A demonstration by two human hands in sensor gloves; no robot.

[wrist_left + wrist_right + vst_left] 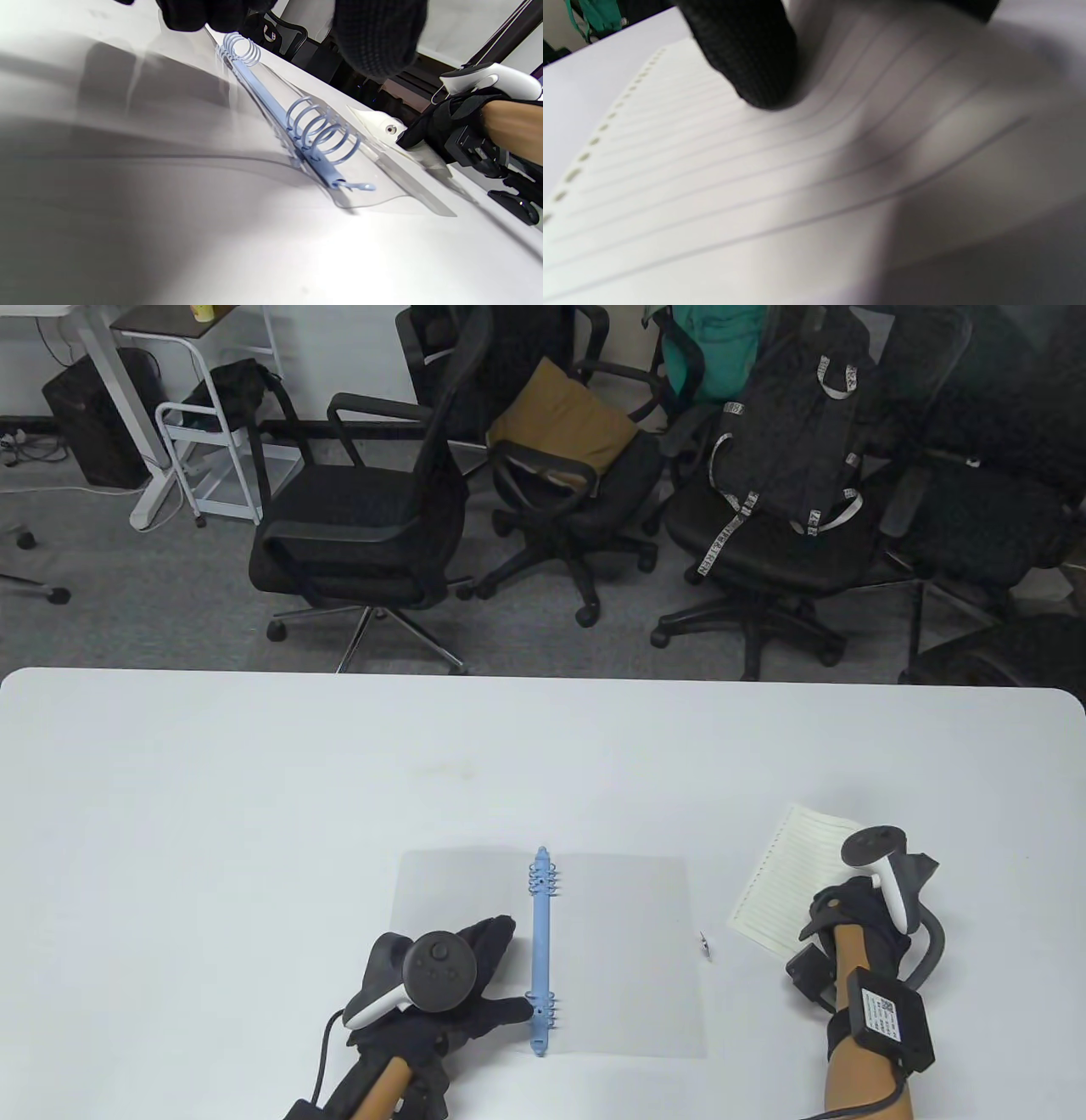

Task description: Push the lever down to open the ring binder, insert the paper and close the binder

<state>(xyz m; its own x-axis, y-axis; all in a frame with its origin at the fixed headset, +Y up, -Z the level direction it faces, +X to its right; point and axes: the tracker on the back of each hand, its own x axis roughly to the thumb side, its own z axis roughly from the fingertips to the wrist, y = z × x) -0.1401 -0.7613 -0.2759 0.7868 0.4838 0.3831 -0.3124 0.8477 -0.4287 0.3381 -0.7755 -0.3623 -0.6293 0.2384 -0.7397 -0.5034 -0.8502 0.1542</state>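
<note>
The left hand (462,976) lies flat on the binder's (628,954) left cover, fingers straight, one fingertip touching the blue spine (540,954) near its near end. The right hand (857,912) rests on the lined paper (776,874), a fingertip (751,59) pressing the sheet; whether it grips cannot be told. The binder lies open flat at the table's (254,814) near centre, rings (322,129) joined, with the paper just right of it.

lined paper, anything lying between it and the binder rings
Only a small metallic object lies on the table between the lined paper and the binder rings; it looks easy to clear.
</note>
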